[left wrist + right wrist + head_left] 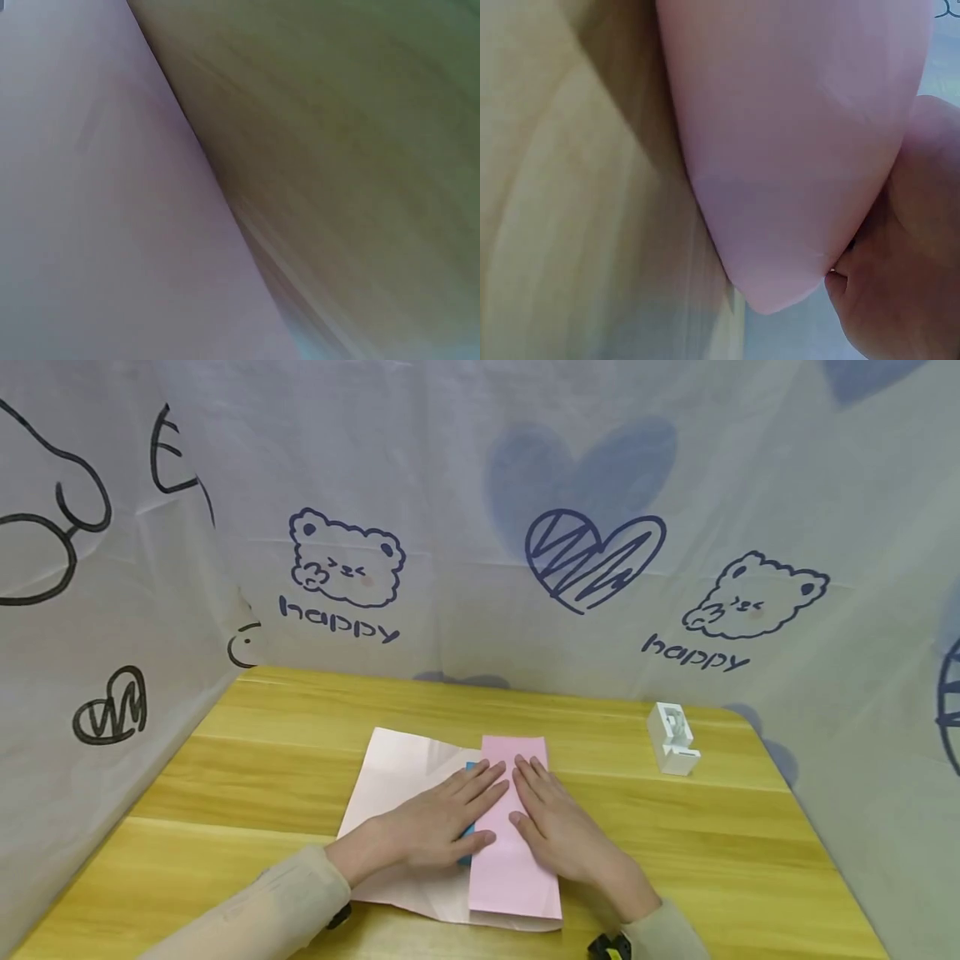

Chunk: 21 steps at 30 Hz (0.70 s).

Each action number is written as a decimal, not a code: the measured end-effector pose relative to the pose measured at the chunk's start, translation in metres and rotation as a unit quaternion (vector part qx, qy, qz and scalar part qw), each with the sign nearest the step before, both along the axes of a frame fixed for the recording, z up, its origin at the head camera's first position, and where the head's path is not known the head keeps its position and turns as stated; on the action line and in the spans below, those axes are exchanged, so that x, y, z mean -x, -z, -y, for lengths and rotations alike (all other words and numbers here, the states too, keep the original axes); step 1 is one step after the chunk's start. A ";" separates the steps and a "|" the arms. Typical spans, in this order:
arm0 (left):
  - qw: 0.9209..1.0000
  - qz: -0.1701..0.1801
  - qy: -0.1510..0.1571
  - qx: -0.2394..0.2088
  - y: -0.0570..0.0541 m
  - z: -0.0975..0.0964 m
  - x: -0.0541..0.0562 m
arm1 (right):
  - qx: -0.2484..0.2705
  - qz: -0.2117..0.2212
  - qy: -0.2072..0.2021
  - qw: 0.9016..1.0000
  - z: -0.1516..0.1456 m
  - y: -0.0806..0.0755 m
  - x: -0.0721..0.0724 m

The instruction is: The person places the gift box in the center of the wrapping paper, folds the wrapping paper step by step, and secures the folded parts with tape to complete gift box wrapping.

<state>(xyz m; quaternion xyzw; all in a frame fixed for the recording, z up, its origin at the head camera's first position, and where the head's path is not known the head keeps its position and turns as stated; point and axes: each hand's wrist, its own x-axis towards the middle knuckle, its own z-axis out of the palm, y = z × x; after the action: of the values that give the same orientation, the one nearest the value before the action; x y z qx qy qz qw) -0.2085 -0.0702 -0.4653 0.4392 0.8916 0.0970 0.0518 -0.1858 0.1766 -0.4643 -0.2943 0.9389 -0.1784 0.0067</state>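
Observation:
A sheet of pink paper [405, 768] lies on the table, its right side folded over into a darker pink flap [513, 877]. A flat blue item [467, 852] shows as a narrow strip along the flap's left edge; the rest of it is covered. My left hand [438, 818] lies across the blue strip, with straight fingertips resting on the flap. From the other side, my right hand [558, 831] presses on the flap with straight fingers. Pink paper [112, 187] fills the left of the left wrist view. The right wrist view has the paper [787, 150] beside a hand [915, 240].
A small white tape dispenser [671, 739] stands at the back right of the yellow wooden table [735, 860]. White cloth [450, 527] printed with bears and hearts hangs behind the table and along its sides.

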 end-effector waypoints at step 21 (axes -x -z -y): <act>0.985 -0.007 -0.161 -0.062 -0.015 0.081 0.017 | -0.019 0.011 0.019 1.000 0.001 0.001 -0.002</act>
<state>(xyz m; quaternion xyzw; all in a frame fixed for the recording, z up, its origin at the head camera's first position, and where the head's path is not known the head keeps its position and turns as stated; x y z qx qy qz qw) -0.2258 -0.1511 -0.4506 0.2926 0.9434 0.1560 0.0016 -0.1841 0.1756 -0.4653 -0.2744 0.9474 -0.1637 0.0188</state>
